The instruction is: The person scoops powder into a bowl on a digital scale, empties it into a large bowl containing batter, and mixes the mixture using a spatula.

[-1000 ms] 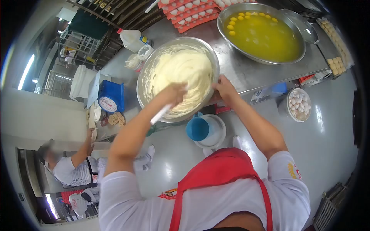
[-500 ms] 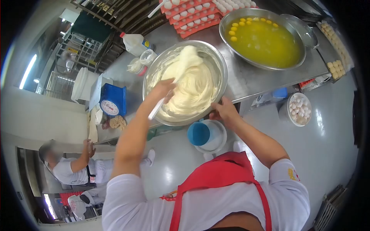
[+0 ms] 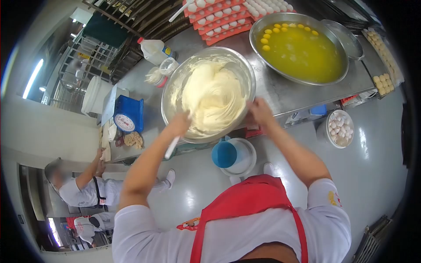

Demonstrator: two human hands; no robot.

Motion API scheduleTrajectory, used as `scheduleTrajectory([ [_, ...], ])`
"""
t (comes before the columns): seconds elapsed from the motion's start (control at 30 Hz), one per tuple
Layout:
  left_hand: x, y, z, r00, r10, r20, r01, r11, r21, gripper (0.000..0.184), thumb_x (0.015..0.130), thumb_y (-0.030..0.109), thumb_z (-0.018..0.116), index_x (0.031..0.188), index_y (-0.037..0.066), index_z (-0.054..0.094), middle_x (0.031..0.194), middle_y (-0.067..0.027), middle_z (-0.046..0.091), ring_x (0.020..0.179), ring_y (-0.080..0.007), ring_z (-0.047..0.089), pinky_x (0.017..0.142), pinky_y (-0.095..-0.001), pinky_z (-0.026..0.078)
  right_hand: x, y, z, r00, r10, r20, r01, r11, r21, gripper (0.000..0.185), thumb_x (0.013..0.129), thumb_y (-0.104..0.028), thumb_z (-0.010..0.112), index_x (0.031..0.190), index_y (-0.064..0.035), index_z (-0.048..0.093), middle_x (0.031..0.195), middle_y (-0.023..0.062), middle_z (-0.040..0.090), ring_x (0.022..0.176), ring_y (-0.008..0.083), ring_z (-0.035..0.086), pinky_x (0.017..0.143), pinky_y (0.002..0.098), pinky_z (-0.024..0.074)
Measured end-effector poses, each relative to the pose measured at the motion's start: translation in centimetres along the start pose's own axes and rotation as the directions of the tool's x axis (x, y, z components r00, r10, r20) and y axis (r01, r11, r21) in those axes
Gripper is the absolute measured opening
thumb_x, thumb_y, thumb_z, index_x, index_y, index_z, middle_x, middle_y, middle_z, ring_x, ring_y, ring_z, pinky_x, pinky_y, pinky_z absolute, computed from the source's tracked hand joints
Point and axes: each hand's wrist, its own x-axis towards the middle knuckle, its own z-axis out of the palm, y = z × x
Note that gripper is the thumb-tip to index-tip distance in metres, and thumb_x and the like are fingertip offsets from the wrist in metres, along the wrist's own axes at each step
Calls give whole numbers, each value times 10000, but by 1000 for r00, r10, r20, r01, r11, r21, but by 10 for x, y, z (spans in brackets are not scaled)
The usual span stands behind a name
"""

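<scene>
A large metal mixing bowl (image 3: 165, 98) of pale, creamy batter (image 3: 217, 98) sits at the near edge of the steel table. My left hand (image 3: 179, 124) is closed around a spatula (image 3: 172, 148), whose white handle end sticks out below the fist. The spatula's blade cannot be made out in the batter. At the bowl's right side, my right hand (image 3: 260, 111) has its fingers curled at the rim. Just below the bowl, a blue pitcher (image 3: 224, 154) rests on a white bucket (image 3: 250, 162).
Right of the bowl stands a wide basin of cracked eggs (image 3: 302, 52), with red egg trays (image 3: 221, 26) behind. A blue scale (image 3: 128, 115), a plastic jug (image 3: 154, 51) and tubs stand left. A bucket of eggshells (image 3: 340, 128) is on the floor. Another person (image 3: 81, 190) works at left.
My left hand has drawn down towards me with the spatula, and its lifted, batter-coated blade no longer shows. The batter has heaped up at the bowl's middle. My right hand has moved slightly up along the rim.
</scene>
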Motion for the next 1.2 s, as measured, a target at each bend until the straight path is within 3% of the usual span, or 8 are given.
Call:
scheduleTrajectory([
  [0.1,-21,24,10,984,-21,175,-15,979,204,527,833,144,502,1312,-14,348,569,-74,496,369,-133,439,338,-285,360,26,-21,-20,997,-57,50,40,957,287,394,863,-118,499,1209,-1,352,1038,143,546,739,240,620,489,324,532],
  [0.17,-1,57,16,922,94,377,-40,988,-148,531,857,135,498,1338,2,314,562,-76,488,344,-133,426,331,-271,337,9,-9,-1,986,-164,17,159,974,160,415,842,-69,487,1226,-8,343,1058,149,532,853,248,594,600,370,542],
  [0.57,48,76,54,963,214,163,63,410,-910,501,854,128,524,1315,51,345,529,-27,469,332,-94,384,295,-228,291,-13,15,-7,992,-103,-74,116,971,208,190,838,-69,503,790,-87,320,629,53,444,426,148,462,371,297,443],
  [0.73,-3,45,57,930,318,183,-159,799,-579,567,849,133,532,1350,18,292,527,-25,463,327,-104,381,293,-260,328,19,-13,-19,927,-109,-358,194,958,210,375,821,-45,512,1164,-55,359,816,108,535,530,178,532,449,307,530],
  [0.83,22,44,38,892,373,254,-139,764,-631,491,849,134,533,1301,17,379,530,-26,468,334,-97,392,297,-243,323,45,-14,-5,968,-244,-51,248,964,100,479,823,-28,500,1253,-83,298,977,150,549,672,197,597,444,292,527],
  [0.9,75,47,36,890,332,311,83,555,-828,99,863,155,495,929,83,513,518,1,436,338,-72,359,294,-202,280,22,8,36,895,-375,-240,402,912,77,469,818,-1,481,1248,-109,326,948,148,575,717,212,615,472,313,546],
  [1.1,18,31,37,944,266,196,29,524,-851,463,827,92,493,1258,-24,369,542,-52,478,366,-124,418,301,-262,295,-13,4,27,911,-151,-384,177,984,34,532,814,-24,507,1295,-124,303,955,108,577,778,198,604,492,265,511],
  [1.2,27,44,53,886,375,272,16,563,-826,564,831,104,522,1323,-38,286,552,-70,491,375,-136,430,308,-267,307,29,-7,-9,962,-249,-114,256,965,56,571,839,-77,522,1340,-131,253,977,102,562,711,169,581,476,259,510],
])
